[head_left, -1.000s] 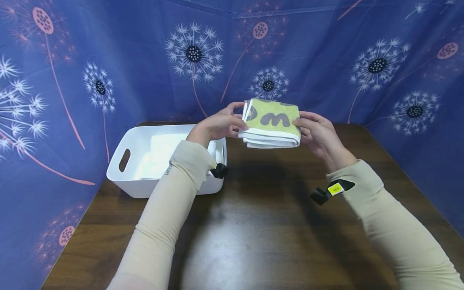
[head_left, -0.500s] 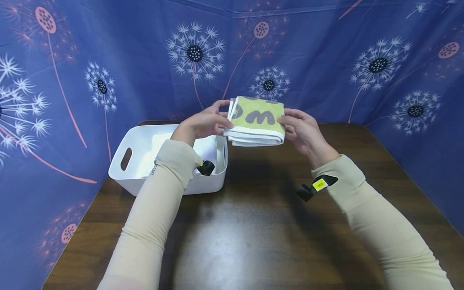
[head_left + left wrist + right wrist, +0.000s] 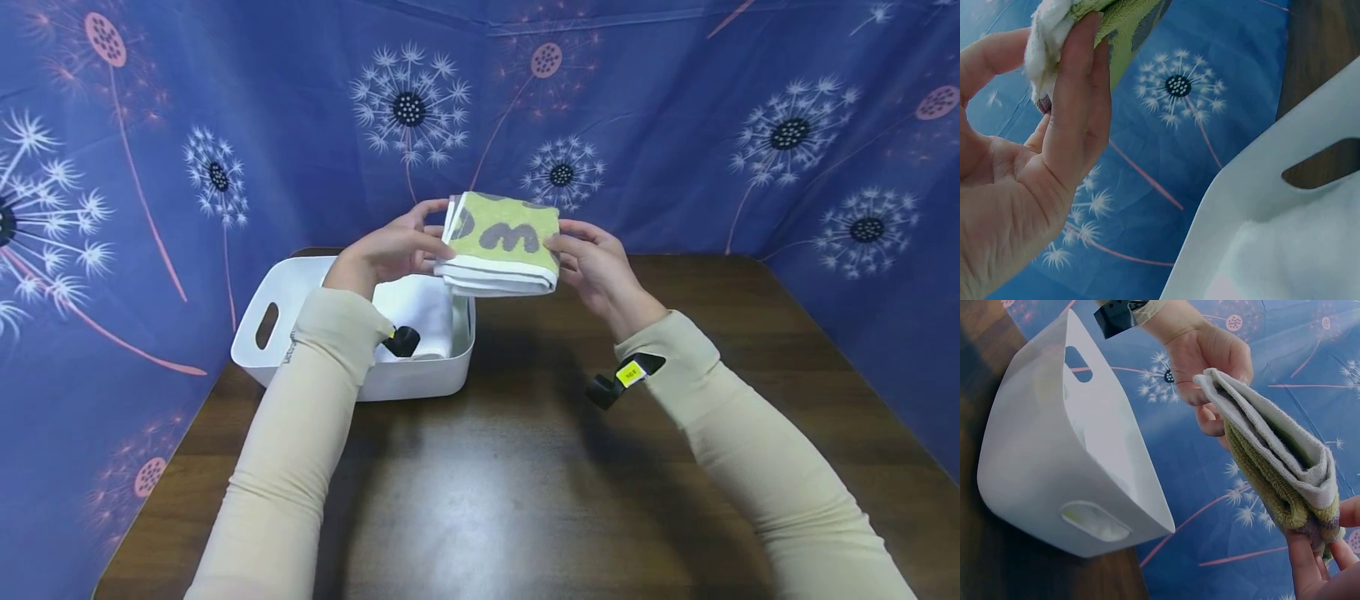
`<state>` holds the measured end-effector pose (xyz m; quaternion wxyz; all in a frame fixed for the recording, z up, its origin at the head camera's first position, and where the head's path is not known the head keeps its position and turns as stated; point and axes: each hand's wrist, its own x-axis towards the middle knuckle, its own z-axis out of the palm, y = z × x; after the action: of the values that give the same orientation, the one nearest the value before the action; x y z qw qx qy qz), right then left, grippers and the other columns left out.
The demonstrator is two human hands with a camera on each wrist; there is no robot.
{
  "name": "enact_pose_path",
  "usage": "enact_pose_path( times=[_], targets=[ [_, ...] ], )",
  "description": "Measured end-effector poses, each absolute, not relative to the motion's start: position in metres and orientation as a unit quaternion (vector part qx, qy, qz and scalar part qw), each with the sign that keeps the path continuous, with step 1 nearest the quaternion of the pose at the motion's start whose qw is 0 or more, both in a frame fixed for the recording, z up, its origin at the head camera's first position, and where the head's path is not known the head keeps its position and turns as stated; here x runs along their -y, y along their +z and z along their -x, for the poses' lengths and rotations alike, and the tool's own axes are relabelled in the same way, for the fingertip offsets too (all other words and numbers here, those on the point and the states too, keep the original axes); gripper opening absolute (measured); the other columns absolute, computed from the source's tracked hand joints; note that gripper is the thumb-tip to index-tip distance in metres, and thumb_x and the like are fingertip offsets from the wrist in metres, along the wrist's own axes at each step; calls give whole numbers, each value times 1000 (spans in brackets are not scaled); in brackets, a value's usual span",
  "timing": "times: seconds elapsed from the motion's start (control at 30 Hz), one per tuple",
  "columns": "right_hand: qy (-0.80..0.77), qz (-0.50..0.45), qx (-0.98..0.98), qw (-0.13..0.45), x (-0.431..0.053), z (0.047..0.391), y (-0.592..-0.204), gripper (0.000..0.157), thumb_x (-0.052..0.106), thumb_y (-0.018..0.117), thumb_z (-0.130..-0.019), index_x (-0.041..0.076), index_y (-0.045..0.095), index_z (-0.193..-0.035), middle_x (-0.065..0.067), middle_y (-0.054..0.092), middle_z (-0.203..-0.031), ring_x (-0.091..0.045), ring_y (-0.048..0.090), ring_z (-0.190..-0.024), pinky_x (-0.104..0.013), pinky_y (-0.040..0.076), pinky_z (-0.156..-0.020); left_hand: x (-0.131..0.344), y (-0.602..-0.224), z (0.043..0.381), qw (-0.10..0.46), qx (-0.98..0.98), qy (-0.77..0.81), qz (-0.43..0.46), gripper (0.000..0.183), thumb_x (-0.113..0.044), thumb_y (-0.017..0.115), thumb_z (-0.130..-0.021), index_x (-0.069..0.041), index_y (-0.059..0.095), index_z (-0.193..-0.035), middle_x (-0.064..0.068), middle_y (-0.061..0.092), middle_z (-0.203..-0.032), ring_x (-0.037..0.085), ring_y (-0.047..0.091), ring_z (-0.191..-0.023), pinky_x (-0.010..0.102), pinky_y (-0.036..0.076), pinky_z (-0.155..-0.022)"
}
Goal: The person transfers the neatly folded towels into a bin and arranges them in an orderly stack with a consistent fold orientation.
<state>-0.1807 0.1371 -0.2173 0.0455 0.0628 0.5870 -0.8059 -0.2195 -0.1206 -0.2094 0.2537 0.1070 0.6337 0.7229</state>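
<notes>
A folded towel (image 3: 504,237), yellow-green with grey shapes and white edges, is held up in the air between both hands. My left hand (image 3: 397,246) pinches its left side, thumb on top and fingers beneath. On the opposite side my right hand (image 3: 600,267) grips the edge the same way. The right wrist view shows the towel's stacked layers (image 3: 1272,450) from the side. Below and left of the towel stands a white plastic basket (image 3: 420,383) with white cloth (image 3: 427,312) inside. The left forearm hides part of the basket.
The basket stands on a dark wooden table (image 3: 525,467) near its back left, with oval handle holes (image 3: 267,325) in its ends. Behind the table hangs a blue curtain (image 3: 300,125) with a dandelion pattern.
Both hands have carried the folded towel leftward and slightly up, from right of the basket to partly over its right end. The grip looks the same.
</notes>
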Motion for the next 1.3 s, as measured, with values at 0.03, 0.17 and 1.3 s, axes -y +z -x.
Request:
enact_pose_path(
  times=[0.03,0.17,1.3],
  targets=[
    [-809,-61,-583,48,-135,182,-217,47,-1,63,-85,6,47,-129,-11,55,-113,-16,61,-81,-25,52,-66,123,-210,219,252,-632,725,-106,87,16,54,-80,-25,16,-146,17,37,-139,25,56,-97,34,52,-80],
    [-816,-56,-573,53,-126,186,-217,48,-1,64,-84,5,49,-129,-10,58,-109,-16,61,-78,-25,52,-66,135,-211,219,247,-633,727,-101,86,16,54,-80,-26,17,-146,15,37,-140,25,55,-102,36,51,-80],
    [-788,-44,-604,113,-53,196,-223,42,-4,61,-84,5,55,-125,-10,61,-102,-20,61,-81,-28,53,-65,217,-209,207,229,-692,681,-69,88,15,55,-83,-23,10,-149,17,32,-143,20,60,-91,33,53,-73]
  ],
)
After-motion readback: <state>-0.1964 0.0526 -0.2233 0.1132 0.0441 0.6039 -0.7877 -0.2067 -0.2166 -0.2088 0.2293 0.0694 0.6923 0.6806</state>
